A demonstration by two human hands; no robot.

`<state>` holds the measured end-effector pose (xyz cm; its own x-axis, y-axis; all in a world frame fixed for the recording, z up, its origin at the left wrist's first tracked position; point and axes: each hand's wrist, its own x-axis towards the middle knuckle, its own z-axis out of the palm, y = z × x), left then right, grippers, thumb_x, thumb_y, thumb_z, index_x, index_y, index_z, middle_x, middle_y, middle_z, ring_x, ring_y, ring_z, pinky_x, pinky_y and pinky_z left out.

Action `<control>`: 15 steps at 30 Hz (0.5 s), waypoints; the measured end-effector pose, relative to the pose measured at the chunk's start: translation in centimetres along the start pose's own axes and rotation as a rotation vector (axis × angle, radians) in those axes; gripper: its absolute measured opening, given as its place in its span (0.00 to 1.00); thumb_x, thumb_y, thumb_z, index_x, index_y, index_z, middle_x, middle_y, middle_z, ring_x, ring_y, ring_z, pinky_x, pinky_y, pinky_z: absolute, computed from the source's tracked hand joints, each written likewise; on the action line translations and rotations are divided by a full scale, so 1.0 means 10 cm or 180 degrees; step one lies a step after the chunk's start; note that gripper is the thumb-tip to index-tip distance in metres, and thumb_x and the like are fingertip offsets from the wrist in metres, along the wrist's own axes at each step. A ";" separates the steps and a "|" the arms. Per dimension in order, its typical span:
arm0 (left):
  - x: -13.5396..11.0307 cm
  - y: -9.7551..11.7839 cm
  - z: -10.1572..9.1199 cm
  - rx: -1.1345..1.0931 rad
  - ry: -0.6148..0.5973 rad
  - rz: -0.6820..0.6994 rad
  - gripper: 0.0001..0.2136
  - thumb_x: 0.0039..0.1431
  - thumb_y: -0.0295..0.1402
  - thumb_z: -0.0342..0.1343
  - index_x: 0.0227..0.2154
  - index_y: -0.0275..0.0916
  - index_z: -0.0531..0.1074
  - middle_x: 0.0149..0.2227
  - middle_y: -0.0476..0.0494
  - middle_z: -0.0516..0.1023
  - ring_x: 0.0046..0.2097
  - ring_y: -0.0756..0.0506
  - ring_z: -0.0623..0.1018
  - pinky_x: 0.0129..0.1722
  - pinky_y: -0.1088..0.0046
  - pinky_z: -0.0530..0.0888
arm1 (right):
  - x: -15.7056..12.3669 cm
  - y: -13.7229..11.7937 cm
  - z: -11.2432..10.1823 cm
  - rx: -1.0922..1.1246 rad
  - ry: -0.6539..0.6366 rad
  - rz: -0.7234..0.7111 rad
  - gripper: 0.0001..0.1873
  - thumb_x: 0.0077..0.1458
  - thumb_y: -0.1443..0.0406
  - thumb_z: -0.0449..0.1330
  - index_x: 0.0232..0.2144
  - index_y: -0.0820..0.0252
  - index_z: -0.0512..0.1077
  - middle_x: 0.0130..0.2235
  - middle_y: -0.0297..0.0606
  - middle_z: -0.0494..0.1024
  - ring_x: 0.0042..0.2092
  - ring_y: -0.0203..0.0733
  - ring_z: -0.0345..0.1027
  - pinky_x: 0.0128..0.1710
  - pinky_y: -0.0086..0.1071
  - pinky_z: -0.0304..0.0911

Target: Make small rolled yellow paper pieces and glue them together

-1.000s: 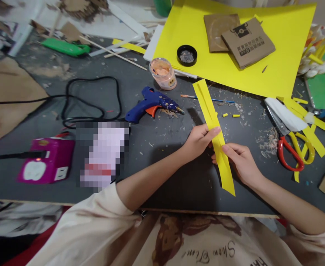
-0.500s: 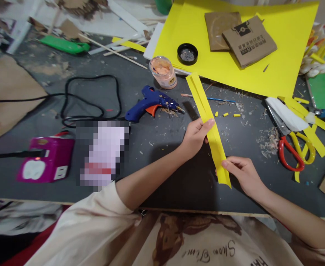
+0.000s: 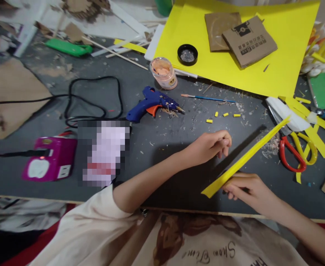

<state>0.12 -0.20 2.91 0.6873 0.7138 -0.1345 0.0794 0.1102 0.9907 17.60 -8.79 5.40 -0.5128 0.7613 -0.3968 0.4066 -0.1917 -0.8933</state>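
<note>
A long, narrow yellow paper strip (image 3: 242, 160), folded along its length, slants from lower left to upper right. My right hand (image 3: 248, 188) pinches it near the lower end, thumb and fingers closed on it. The strip's far tip reaches over the scissors (image 3: 292, 155), which have one red and one yellow handle. Apart from the strip, my left hand (image 3: 210, 147) hovers with its fingers curled in and nothing visible in them. Several small yellow pieces (image 3: 225, 115) lie beyond it, near a thin paintbrush (image 3: 206, 98).
A blue glue gun (image 3: 151, 103) and a jar of peach paste (image 3: 163, 74) stand left of centre. Large yellow sheets (image 3: 281, 44) carry cardboard squares (image 3: 249, 40) and a black lid (image 3: 187, 54). At left are a magenta box (image 3: 50, 159), black cable (image 3: 93, 79) and green cutter (image 3: 68, 48).
My left hand has let go of the yellow paper strip. Its upper end has swung to the right, now edge-on, while my right hand keeps hold and has moved slightly down.
</note>
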 end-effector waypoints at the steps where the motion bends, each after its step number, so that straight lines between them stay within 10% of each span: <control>1: -0.01 0.02 0.01 -0.0041 -0.0092 -0.0136 0.11 0.64 0.33 0.39 0.30 0.37 0.62 0.27 0.49 0.73 0.25 0.54 0.73 0.28 0.79 0.70 | 0.00 -0.01 0.00 -0.0099 0.0041 -0.0084 0.18 0.61 0.60 0.51 0.25 0.61 0.75 0.25 0.37 0.75 0.25 0.33 0.69 0.24 0.26 0.64; 4: -0.02 0.10 0.00 0.0203 -0.0283 -0.0314 0.12 0.65 0.35 0.38 0.32 0.36 0.64 0.33 0.44 0.75 0.30 0.52 0.76 0.32 0.77 0.72 | 0.02 0.01 -0.04 -0.0517 0.0429 -0.0505 0.14 0.61 0.64 0.50 0.32 0.61 0.75 0.31 0.39 0.78 0.29 0.34 0.71 0.27 0.26 0.66; 8: -0.11 0.29 -0.10 0.0930 0.0444 -0.0028 0.10 0.65 0.34 0.40 0.37 0.37 0.65 0.35 0.45 0.76 0.35 0.51 0.77 0.36 0.76 0.71 | 0.09 0.10 -0.17 -0.2066 0.1006 -0.1660 0.11 0.57 0.71 0.54 0.42 0.61 0.72 0.37 0.42 0.78 0.39 0.40 0.71 0.39 0.34 0.68; 15: -0.43 0.38 -0.11 0.2542 0.0695 0.0025 0.06 0.62 0.32 0.46 0.35 0.38 0.68 0.34 0.47 0.77 0.35 0.49 0.76 0.33 0.75 0.69 | 0.23 0.23 -0.31 -0.3216 0.0750 -0.1820 0.10 0.58 0.69 0.54 0.42 0.63 0.71 0.38 0.44 0.77 0.41 0.43 0.69 0.40 0.37 0.65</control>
<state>-3.32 -2.12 7.27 0.5408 0.8399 -0.0464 0.6208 -0.3612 0.6958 19.70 -5.51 3.10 -0.7052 0.6932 0.1490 0.6308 0.7094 -0.3144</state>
